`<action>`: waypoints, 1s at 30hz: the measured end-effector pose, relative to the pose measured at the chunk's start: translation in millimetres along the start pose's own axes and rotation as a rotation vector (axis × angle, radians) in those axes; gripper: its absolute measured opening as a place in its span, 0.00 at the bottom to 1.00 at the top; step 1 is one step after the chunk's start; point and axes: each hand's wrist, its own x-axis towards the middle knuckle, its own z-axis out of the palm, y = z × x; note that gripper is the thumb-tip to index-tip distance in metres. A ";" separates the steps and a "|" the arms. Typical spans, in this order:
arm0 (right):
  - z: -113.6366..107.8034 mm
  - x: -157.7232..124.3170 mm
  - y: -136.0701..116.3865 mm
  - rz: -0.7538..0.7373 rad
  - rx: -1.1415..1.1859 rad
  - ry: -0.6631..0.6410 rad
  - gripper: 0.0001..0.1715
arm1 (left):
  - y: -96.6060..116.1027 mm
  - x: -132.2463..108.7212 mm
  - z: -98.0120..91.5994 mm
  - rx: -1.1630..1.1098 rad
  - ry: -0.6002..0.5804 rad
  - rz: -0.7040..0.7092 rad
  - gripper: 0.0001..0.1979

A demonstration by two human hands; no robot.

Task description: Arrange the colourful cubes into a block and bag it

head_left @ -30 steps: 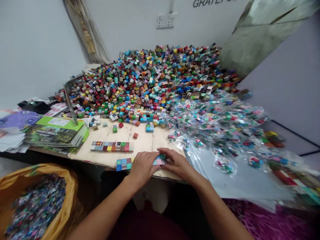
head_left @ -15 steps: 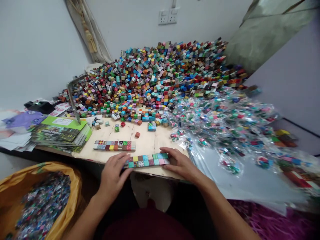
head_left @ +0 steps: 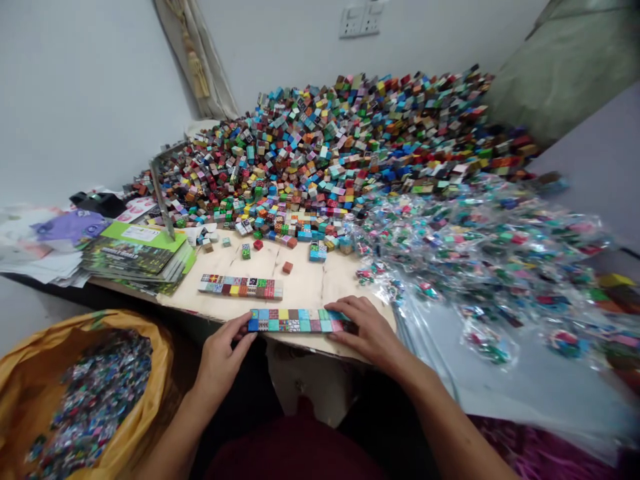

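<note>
A double row of small patterned cubes (head_left: 295, 321) lies along the front edge of the pale board (head_left: 300, 283). My left hand (head_left: 225, 350) grips its left end between thumb and fingers. At the other end, my right hand (head_left: 367, 331) holds the row the same way, covering the last cubes. Just behind and to the left is a second double row of cubes (head_left: 241, 287), which neither hand touches. Loose on the board are a reddish-brown cube (head_left: 287, 267), a green cube (head_left: 245, 251) and a blue pair of cubes (head_left: 317, 251).
A large heap of cubes (head_left: 320, 147) fills the back. Clear plastic packets (head_left: 480, 247) are piled at right beside flat plastic sheets (head_left: 480, 373). Booklets (head_left: 135, 257) are stacked at left near a metal bracket (head_left: 161, 197). An orange-yellow sack (head_left: 160, 353) of packets stands below.
My left hand has shifted outward to the row's left end, uncovering blue cubes there. The row now lies straighter between both hands. The whole view has swung slightly left.
</note>
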 end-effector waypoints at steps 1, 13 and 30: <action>0.2 0.4 0.1 -0.005 0.011 0.002 0.20 | 0.4 1.0 0.0 0.008 0.002 0.002 0.19; -7.9 -12.8 2.1 0.098 0.166 -0.013 0.31 | -4.4 -1.2 -0.9 -0.147 -0.003 -0.066 0.22; -6.6 -1.9 0.6 0.148 0.188 -0.003 0.25 | -1.1 -7.1 -21.8 -0.428 0.064 -0.177 0.19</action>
